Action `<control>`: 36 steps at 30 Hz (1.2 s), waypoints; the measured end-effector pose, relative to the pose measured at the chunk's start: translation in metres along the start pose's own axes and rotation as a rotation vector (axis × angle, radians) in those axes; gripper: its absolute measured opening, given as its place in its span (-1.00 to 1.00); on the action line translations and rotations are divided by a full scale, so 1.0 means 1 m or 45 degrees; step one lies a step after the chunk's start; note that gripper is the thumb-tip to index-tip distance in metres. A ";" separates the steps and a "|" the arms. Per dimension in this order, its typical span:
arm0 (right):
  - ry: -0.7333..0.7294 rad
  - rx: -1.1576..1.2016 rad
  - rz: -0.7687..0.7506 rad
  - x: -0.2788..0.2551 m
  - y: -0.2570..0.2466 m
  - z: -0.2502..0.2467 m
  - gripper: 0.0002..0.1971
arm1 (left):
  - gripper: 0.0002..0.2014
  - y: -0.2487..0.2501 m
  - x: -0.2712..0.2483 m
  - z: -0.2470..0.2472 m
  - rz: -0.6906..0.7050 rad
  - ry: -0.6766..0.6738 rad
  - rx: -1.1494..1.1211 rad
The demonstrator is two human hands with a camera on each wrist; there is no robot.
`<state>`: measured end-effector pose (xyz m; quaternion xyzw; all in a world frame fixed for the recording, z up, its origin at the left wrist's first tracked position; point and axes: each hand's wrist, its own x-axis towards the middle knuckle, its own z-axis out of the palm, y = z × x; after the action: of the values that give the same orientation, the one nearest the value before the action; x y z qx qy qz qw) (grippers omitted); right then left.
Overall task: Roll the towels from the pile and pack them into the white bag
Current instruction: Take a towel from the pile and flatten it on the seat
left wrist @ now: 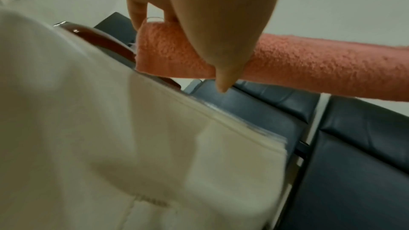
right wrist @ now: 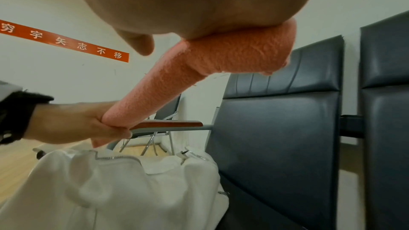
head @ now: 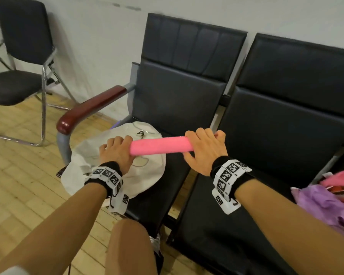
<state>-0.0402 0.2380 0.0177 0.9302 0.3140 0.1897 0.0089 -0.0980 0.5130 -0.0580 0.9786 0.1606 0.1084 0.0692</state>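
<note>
A rolled pink towel [head: 160, 145] is held level in the air between both hands, above the white bag [head: 83, 155]. My left hand [head: 117, 150] grips its left end [left wrist: 168, 53], fingers curled round it. My right hand [head: 204, 147] grips the right end [right wrist: 241, 53]. The white bag [right wrist: 124, 188] lies on the left black seat [head: 175, 175], its zip and opening [right wrist: 119, 158] turned up just below the towel. The pile of towels [head: 330, 195], purple and pink, lies at the right edge on another seat.
A red-brown armrest [head: 91, 108] stands left of the bag. Black seat backs [head: 286, 86] rise behind the hands. A folding chair [head: 18, 66] stands at the far left on the wooden floor [head: 18, 185]. My knee [head: 129, 247] is in front of the seat.
</note>
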 end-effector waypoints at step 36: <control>-0.712 -0.032 0.075 0.100 -0.106 0.122 0.28 | 0.15 -0.074 -0.038 0.009 -0.432 -0.648 -0.024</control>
<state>0.0152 0.3950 -0.0754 0.9550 0.2698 -0.0702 0.1012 -0.1532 0.5695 -0.0869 0.9329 0.2981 -0.1519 0.1335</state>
